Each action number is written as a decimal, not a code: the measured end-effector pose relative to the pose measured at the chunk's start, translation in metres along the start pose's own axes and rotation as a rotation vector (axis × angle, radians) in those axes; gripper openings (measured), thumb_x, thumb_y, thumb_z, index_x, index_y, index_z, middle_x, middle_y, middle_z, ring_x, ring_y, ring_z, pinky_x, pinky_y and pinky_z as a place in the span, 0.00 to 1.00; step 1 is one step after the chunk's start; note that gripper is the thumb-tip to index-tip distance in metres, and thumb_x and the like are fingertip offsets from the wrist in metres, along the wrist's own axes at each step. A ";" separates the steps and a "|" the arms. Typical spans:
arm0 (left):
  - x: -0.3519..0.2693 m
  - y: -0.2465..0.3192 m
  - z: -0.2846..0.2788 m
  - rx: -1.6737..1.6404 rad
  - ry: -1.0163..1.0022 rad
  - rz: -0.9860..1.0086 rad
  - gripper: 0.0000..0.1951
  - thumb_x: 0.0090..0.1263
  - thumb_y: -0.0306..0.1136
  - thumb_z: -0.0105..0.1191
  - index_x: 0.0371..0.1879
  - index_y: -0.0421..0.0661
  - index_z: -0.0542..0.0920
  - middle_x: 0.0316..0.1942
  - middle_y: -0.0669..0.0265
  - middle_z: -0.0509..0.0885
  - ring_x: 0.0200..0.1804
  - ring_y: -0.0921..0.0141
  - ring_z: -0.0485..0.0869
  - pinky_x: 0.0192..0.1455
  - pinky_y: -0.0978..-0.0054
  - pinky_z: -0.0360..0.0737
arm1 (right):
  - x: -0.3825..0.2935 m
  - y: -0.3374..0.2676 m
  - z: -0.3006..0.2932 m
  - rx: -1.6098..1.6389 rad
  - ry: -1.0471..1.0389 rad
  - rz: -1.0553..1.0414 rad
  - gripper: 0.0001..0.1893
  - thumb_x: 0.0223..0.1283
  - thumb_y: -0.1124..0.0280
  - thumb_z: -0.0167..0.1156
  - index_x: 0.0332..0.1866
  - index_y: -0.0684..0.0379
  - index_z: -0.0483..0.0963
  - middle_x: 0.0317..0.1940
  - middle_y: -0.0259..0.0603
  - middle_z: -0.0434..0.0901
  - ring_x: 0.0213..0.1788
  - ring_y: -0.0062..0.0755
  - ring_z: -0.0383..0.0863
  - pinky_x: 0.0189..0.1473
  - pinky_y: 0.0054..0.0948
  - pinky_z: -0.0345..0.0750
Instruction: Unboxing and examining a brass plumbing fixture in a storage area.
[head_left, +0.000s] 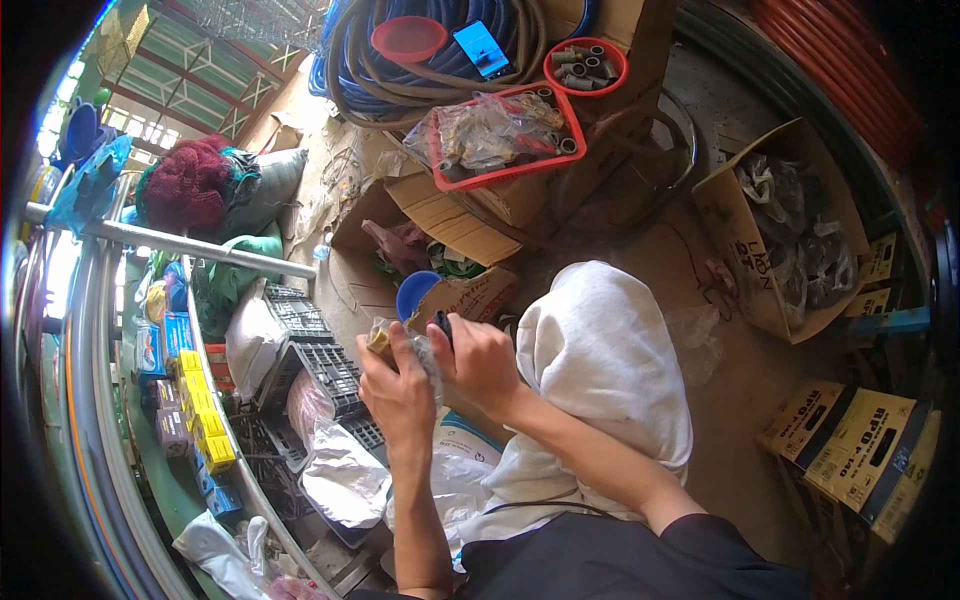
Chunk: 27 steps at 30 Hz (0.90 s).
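My left hand (397, 379) is closed around a brass-coloured fitting (381, 343) partly wrapped in a clear plastic bag (426, 360). Beside it, my right hand (480, 360) grips a small dark object (443, 325); its kind is hard to tell. The two hands are close together above an opened cardboard box (442, 214), near a blue bowl (417, 294) at its edge. Farther off, a red plastic basket (510, 175) holds bagged brass fittings and metal sleeves, and a round red basket (586, 88) holds grey metal sleeves.
Blue hose coils (352, 67) lie at the top, with a phone (481, 50) on them. On the right are a carton of bagged parts (724, 217) and stacked cartons (840, 442). Black crates (322, 375), a metal rail (195, 251) and small yellow boxes (201, 397) stand on the left.
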<state>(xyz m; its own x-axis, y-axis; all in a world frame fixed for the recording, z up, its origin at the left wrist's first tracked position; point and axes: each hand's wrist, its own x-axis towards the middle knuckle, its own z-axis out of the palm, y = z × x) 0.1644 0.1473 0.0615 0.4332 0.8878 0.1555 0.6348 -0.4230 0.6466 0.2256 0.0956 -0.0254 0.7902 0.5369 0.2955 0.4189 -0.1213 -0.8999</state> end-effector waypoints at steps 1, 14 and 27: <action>-0.005 0.006 -0.001 0.027 0.025 0.015 0.22 0.81 0.51 0.48 0.39 0.40 0.73 0.30 0.45 0.84 0.39 0.40 0.85 0.42 0.48 0.75 | 0.004 0.002 0.000 0.006 0.073 -0.055 0.27 0.79 0.52 0.47 0.31 0.66 0.75 0.22 0.58 0.81 0.29 0.57 0.86 0.33 0.46 0.81; 0.009 -0.106 -0.005 -0.375 0.091 0.342 0.25 0.83 0.53 0.44 0.32 0.41 0.73 0.24 0.67 0.75 0.26 0.75 0.73 0.29 0.73 0.67 | -0.007 -0.006 -0.011 1.113 -0.970 0.757 0.34 0.77 0.34 0.42 0.34 0.57 0.79 0.24 0.30 0.76 0.24 0.18 0.74 0.30 0.23 0.73; 0.014 -0.096 -0.001 -0.635 0.070 -0.191 0.30 0.85 0.58 0.35 0.32 0.43 0.75 0.25 0.66 0.79 0.27 0.75 0.79 0.34 0.77 0.77 | -0.025 -0.028 -0.009 1.503 -1.014 0.871 0.26 0.74 0.42 0.55 0.51 0.58 0.77 0.34 0.30 0.82 0.29 0.18 0.81 0.31 0.21 0.79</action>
<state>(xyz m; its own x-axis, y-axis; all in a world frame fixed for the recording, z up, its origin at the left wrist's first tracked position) 0.1087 0.2002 0.0028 0.2941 0.9553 0.0287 0.1867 -0.0869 0.9786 0.1978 0.0784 -0.0044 -0.1790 0.9823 -0.0543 -0.9240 -0.1868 -0.3336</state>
